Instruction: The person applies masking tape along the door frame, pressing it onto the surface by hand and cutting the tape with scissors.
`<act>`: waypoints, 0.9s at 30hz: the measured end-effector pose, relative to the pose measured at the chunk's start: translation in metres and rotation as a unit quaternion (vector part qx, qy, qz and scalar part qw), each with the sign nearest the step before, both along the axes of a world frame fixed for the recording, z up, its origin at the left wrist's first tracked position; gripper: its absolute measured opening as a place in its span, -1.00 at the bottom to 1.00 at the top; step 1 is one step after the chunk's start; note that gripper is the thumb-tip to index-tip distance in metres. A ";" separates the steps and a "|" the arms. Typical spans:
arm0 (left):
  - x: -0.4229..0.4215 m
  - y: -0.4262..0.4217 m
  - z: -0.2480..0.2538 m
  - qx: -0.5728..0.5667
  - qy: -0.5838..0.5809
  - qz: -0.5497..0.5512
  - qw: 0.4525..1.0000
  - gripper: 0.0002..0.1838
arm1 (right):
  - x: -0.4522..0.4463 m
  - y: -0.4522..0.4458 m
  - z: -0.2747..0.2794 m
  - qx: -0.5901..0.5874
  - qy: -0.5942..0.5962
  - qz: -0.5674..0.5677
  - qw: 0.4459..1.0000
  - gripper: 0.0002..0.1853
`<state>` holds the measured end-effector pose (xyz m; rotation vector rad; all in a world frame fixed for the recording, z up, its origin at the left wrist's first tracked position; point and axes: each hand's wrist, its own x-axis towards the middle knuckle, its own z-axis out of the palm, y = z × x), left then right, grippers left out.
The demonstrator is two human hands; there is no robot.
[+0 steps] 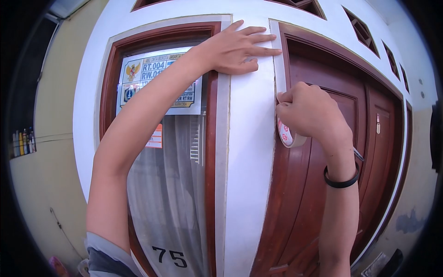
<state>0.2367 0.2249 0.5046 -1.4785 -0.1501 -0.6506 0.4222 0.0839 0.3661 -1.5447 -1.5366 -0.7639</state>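
Note:
My left hand (pixel 242 50) lies flat with fingers spread on the white wall strip (pixel 249 138) between the window and the door, high up. Its fingertips reach a pale band of tape (pixel 279 69) running down beside the door frame (pixel 285 51). Lower and to the right, my right hand (pixel 307 111) is closed at the edge of the door frame. A roll of masking tape (pixel 299 140) hangs below its fingers, its inner core printed in red and white. Exactly how the fingers grip the roll is partly hidden.
A brown-framed window (pixel 211 152) with a grey curtain (pixel 161 184) and a printed sign (pixel 134 83) is at left. More pale tape (pixel 223 138) borders its frame. The brown door (pixel 332 194) has a metal handle (pixel 358 154).

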 end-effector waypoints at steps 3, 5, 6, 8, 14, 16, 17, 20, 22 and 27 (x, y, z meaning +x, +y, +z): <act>0.000 0.001 0.001 0.008 -0.003 0.008 1.000 -0.10 | 0.001 -0.002 0.000 0.015 -0.002 0.007 1.000 -0.71; 0.001 0.001 0.001 0.011 -0.005 0.013 1.000 -0.11 | 0.001 -0.004 0.001 -0.004 -0.005 0.007 1.000 -0.70; 0.002 0.003 0.001 0.016 -0.011 0.014 1.000 -0.10 | 0.002 -0.003 0.001 -0.005 -0.005 0.006 1.000 -0.70; 0.002 0.005 0.002 0.021 -0.016 0.016 1.000 -0.10 | 0.002 -0.001 0.000 0.006 -0.024 0.006 1.000 -0.70; 0.001 0.010 0.003 0.060 -0.011 -0.006 0.998 -0.29 | 0.003 0.004 -0.001 0.030 -0.028 0.006 0.999 -0.70; 0.001 0.008 0.002 0.062 -0.010 -0.008 0.998 -0.30 | 0.003 0.004 0.000 0.023 -0.027 0.009 0.999 -0.70; 0.001 0.008 0.002 0.062 -0.011 -0.008 0.998 -0.30 | 0.003 0.004 0.000 0.016 -0.025 0.011 0.999 -0.70; 0.002 0.005 0.001 0.013 -0.018 0.005 1.000 -0.12 | 0.003 0.002 0.001 0.013 -0.036 0.017 0.999 -0.70; 0.002 0.005 0.000 0.005 -0.013 -0.006 1.000 -0.14 | 0.003 0.002 0.000 0.014 -0.036 0.014 0.999 -0.70; 0.001 0.007 0.001 0.008 -0.011 -0.008 1.000 -0.17 | 0.003 0.001 0.001 0.007 -0.044 0.012 0.999 -0.68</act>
